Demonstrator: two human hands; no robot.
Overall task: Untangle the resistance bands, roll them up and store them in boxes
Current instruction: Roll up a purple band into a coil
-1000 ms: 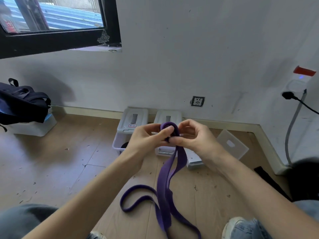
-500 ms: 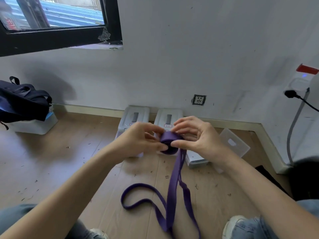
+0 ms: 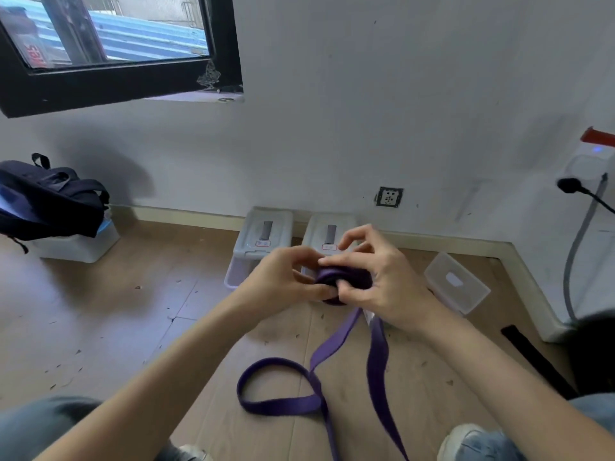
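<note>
Fingers [image 3: 336,261] of both my hands curl round the rolled end of the purple resistance band [image 3: 344,282], held in the air above the floor and in front of the boxes. My left hand [image 3: 283,281] pinches the roll from its side with thumb and fingertips; my right hand [image 3: 379,281] wraps over the top with the thumb pressed against the coil's face. From the roll two flat strands hang down to the wooden floor [image 3: 100,321], where the band makes one loop between my knees before running out of the bottom edge.

Against the wall stand two white boxes. The left box [image 3: 263,237] has its lid propped up behind the open tub; whatever is inside I cannot see, since my left hand covers it. The right box [image 3: 327,234] is mostly behind my hands, so its contents are hidden too. A loose clear lid [image 3: 456,282] lies flat on the floor to the right. Farther left, a dark backpack [image 3: 50,197] rests on top of another white container [image 3: 80,244].

Each propped lid carries a small red-bordered label, too small to read. Red letters show in the window [image 3: 109,28], cut off and unreadable.
</note>
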